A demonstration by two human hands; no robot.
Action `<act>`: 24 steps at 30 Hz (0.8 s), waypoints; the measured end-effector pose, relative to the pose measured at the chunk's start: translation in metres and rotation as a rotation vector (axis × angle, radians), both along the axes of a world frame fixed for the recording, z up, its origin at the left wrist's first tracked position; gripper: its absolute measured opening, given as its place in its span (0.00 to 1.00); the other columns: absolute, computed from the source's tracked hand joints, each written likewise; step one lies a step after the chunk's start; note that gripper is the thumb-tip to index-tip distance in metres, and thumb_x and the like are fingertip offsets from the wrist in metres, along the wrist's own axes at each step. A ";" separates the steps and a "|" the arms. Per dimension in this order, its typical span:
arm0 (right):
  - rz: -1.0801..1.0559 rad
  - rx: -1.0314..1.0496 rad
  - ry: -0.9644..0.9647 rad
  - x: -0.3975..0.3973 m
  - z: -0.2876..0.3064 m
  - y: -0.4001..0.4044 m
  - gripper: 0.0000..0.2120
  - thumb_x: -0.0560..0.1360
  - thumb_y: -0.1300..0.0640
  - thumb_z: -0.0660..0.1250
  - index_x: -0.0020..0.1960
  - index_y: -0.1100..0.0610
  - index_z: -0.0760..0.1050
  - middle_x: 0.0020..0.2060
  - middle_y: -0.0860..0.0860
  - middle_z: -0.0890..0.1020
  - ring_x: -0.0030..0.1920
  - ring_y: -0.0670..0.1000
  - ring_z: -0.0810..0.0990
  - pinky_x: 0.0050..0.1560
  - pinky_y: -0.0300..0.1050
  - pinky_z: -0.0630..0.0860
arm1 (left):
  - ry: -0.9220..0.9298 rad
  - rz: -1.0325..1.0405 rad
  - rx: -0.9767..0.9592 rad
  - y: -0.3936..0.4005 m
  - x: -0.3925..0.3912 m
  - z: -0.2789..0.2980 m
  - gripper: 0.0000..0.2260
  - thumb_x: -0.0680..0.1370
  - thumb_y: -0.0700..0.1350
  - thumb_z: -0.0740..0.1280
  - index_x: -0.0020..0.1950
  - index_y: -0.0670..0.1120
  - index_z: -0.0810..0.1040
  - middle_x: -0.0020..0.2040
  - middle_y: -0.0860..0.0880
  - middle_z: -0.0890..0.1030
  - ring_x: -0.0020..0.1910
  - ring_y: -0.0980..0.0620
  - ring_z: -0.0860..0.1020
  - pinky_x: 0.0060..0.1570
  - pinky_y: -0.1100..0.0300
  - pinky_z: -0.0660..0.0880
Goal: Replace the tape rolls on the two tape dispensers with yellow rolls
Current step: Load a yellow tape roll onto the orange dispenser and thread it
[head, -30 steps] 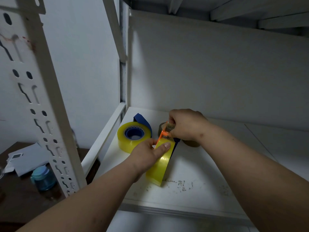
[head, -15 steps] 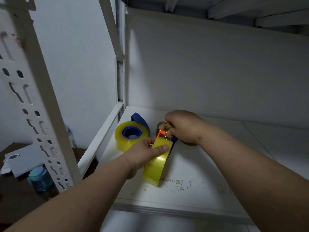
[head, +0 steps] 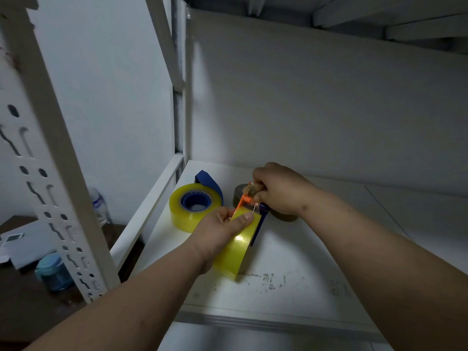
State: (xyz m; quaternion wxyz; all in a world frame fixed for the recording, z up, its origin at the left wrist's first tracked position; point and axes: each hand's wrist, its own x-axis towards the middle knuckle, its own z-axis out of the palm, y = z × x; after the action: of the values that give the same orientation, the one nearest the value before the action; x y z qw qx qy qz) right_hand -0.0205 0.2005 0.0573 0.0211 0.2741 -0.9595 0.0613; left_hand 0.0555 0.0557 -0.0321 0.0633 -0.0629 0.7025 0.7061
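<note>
A blue tape dispenser with an orange cutter end stands on edge on the white shelf, with a yellow roll mounted on it. My left hand grips this roll from the left, thumb across its top. My right hand pinches the tape end at the orange cutter. To the left lies a second blue dispenser carrying another yellow roll. A brownish roll lies behind my right hand, mostly hidden.
White shelf uprights with slotted holes stand at the left. Beyond the shelf, lower left, a dark table holds a blue-lidded jar, papers and a plastic bottle. The shelf's back panel is close behind.
The hands keep their holds on the roll and the tape end. The view has shifted slightly; the hands and dispenser have barely moved.
</note>
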 end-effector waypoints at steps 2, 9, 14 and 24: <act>-0.005 0.033 0.026 -0.002 0.001 0.001 0.10 0.72 0.58 0.67 0.43 0.53 0.66 0.44 0.52 0.69 0.44 0.54 0.71 0.37 0.43 0.64 | 0.017 0.050 -0.041 0.004 -0.002 0.000 0.17 0.70 0.58 0.74 0.49 0.46 0.82 0.53 0.34 0.82 0.46 0.41 0.81 0.53 0.41 0.79; 0.052 0.173 0.111 0.000 -0.001 0.004 0.07 0.73 0.59 0.65 0.42 0.54 0.66 0.43 0.52 0.68 0.41 0.55 0.71 0.38 0.44 0.65 | 0.034 0.110 -0.149 0.011 -0.011 0.001 0.20 0.71 0.61 0.72 0.47 0.44 0.81 0.41 0.45 0.78 0.39 0.49 0.76 0.40 0.55 0.72; 0.070 0.202 0.057 -0.002 0.004 0.011 0.11 0.73 0.59 0.64 0.36 0.53 0.63 0.42 0.52 0.69 0.41 0.54 0.70 0.38 0.44 0.63 | 0.026 0.069 -0.177 0.010 -0.015 0.003 0.23 0.71 0.63 0.71 0.48 0.43 0.82 0.40 0.44 0.79 0.39 0.48 0.77 0.40 0.54 0.72; 0.010 0.244 -0.044 -0.002 0.010 0.016 0.14 0.72 0.58 0.64 0.32 0.53 0.62 0.40 0.54 0.72 0.40 0.55 0.71 0.32 0.44 0.62 | 0.071 0.024 -0.324 0.013 -0.018 0.004 0.18 0.71 0.66 0.69 0.40 0.51 0.80 0.37 0.50 0.78 0.36 0.52 0.76 0.38 0.57 0.71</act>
State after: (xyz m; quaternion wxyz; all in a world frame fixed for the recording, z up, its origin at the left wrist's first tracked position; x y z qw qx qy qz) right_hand -0.0221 0.2168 0.0674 -0.0335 0.2783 -0.9586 -0.0496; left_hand 0.0377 0.0689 -0.0286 0.0188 -0.0558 0.8080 0.5863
